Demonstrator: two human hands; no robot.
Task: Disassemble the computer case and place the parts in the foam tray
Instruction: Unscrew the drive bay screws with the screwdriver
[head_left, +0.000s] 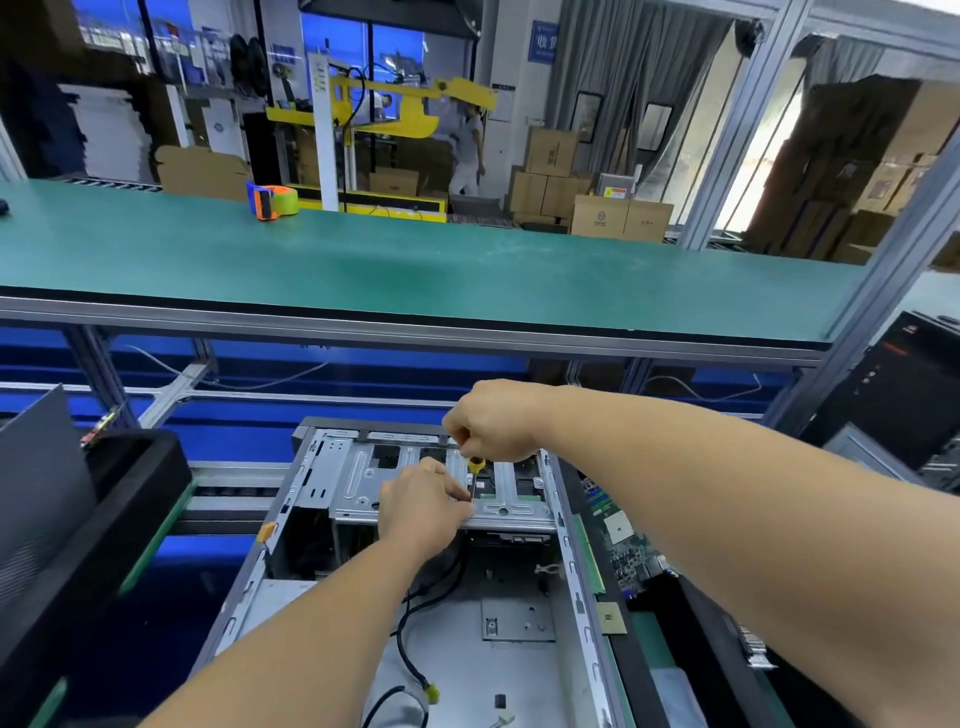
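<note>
Single head-worn wide-angle view, looking forward and down from above both forearms, close over the open grey metal computer case (447, 582), green-topped upper shelf (415, 270) across mid-frame, warehouse background beyond, edges bowed by the lens

Open grey computer case (415, 597) lying flat, side panel off; silver drive cage (358, 483) at far end, black cables (410, 639) loose inside.

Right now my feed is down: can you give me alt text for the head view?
The right hand grips a yellow-handled screwdriver upright over the metal drive cage of the open computer case, while the left hand pinches near its tip. A circuit board lies right of the case; a tape dispenser sits on the green shelf above.
</note>
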